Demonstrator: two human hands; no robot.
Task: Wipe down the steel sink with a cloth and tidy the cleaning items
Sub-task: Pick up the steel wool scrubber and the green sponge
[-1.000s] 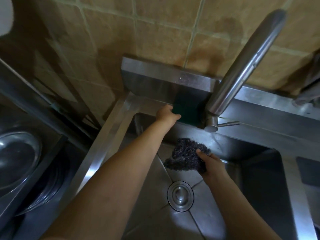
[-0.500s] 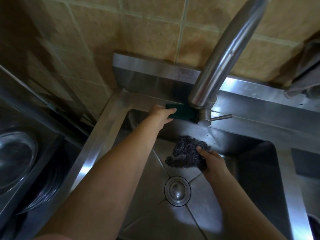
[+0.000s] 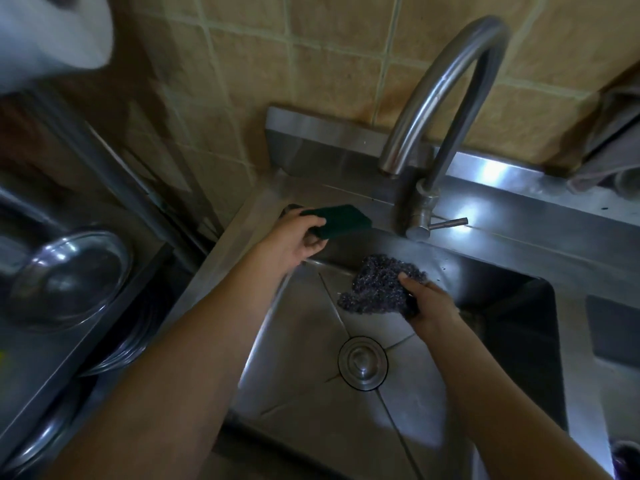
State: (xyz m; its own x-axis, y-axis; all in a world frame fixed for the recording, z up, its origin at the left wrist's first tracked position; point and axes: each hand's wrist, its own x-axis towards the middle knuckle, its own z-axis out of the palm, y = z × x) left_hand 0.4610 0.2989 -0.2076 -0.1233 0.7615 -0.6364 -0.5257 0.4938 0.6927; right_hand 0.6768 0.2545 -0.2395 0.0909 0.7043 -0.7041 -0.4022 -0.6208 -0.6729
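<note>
View from above into a steel sink (image 3: 304, 403), both bare forearms reaching in. The work looks to be at the tidying stage, judging by the two cleaning items in hand rather than any wiping stroke. The left hand (image 3: 298, 240) grips a green sponge (image 3: 343, 220) by its left end, thumb across the top and fingers curled under it. The sponge sits level at the back left corner of the rim, just left of the tap (image 3: 414, 209); whether it rests on the ledge or hangs just above it cannot be told. The right hand (image 3: 429, 303) pinches a dark scourer (image 3: 377, 285), thumb on top, the other fingers hidden beneath. The scourer hangs over the basin near the back wall, beyond the drain (image 3: 362, 363), most of it spreading left of the thumb. The next move probably calls for settling the sponge flat on the ledge beside the tap, then finding a place for the scourer.
</note>
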